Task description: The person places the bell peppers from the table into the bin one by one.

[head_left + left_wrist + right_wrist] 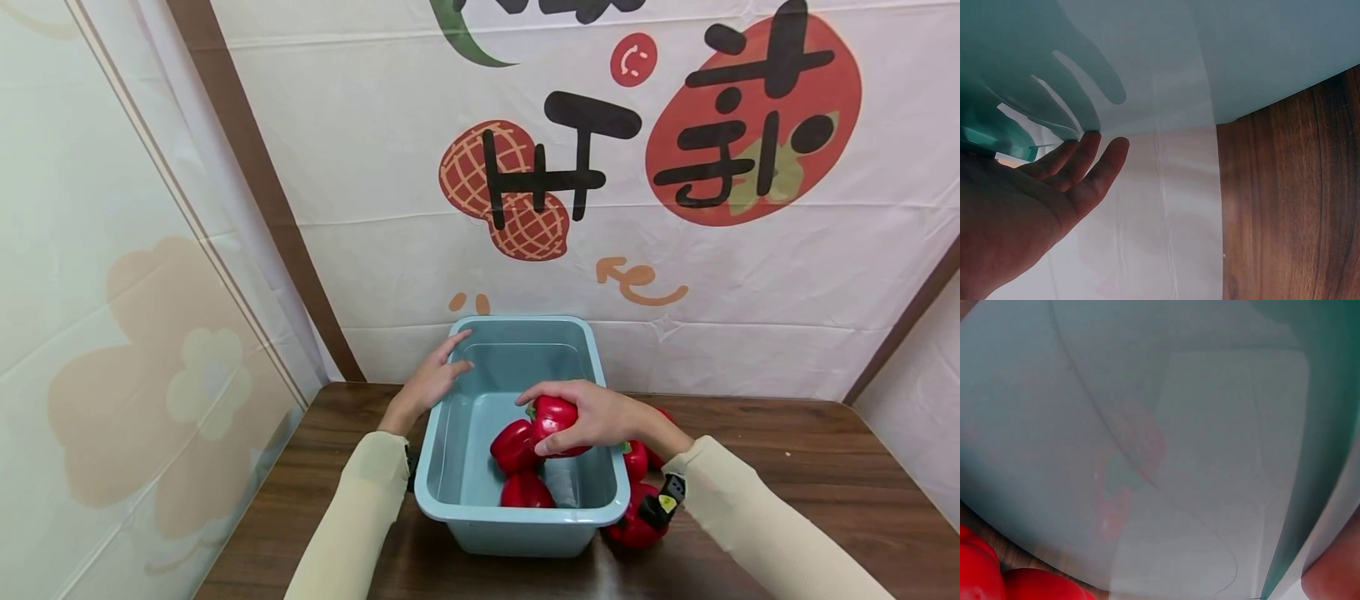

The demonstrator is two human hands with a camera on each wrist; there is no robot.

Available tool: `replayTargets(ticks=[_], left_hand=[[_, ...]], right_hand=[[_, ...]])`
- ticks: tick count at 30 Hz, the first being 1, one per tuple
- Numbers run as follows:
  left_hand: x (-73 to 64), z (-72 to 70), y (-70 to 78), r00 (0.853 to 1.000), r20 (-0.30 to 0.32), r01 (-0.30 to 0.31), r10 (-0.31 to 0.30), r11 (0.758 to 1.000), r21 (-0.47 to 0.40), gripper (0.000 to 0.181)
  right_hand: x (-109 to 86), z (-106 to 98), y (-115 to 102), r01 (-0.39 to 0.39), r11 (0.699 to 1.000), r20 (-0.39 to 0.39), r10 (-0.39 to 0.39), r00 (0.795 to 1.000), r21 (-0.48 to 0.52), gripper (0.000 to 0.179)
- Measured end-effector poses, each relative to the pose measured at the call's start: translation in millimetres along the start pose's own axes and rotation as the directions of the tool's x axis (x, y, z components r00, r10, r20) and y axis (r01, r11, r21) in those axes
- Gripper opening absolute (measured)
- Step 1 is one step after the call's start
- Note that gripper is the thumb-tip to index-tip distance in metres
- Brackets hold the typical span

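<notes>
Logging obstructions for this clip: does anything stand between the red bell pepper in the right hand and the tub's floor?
Possibly: a left bell pepper and a front bell pepper lie in the blue tub, but whether either sits directly beneath the held bell pepper is unclear. No tub wall visibly intervenes.

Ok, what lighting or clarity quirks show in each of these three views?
Head: bright, with small glints on the held red pepper. Left wrist: dim, the left hand shaded, dark finger-shaped patches on the blue tub, shadow or reflection unclear. Right wrist: hazy, with a faint red smudge on the tub, possibly a reflection.
</notes>
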State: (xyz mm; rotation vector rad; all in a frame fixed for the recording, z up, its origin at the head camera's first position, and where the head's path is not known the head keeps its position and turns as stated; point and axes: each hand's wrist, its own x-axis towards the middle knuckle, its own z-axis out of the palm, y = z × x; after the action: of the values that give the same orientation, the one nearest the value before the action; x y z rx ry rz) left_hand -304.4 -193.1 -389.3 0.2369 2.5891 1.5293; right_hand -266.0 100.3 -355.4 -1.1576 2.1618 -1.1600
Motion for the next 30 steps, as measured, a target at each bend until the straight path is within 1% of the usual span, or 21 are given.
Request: replayTargets(ticks=[10,19,30], left_hand=[[-2.1,0.5,1.8,1.0,-0.002,-0.001,0.001,1.0,-0.01,0.06],[-1.0,0.7,-0.2,1.0,0.001,0.003,-0.003,1.0,-0.002,0.059],[-2.2,1.0,3.0,1.0,-0.001,0.001,-0.001,1.0,-0.006,0.059]], right_hand=[[1.3,1.4,0.8,-0.034,0.999,-0.002,0.034,0.999,-0.028,0.078],[1.6,1.8,1.1,-0.04,0.997,-0.008,0.04,0.999,-0.072,0.079],[1.7,2.0,-0.5,-0.048,0.992,-0.009,0.048,0.999,-0.118,0.079]])
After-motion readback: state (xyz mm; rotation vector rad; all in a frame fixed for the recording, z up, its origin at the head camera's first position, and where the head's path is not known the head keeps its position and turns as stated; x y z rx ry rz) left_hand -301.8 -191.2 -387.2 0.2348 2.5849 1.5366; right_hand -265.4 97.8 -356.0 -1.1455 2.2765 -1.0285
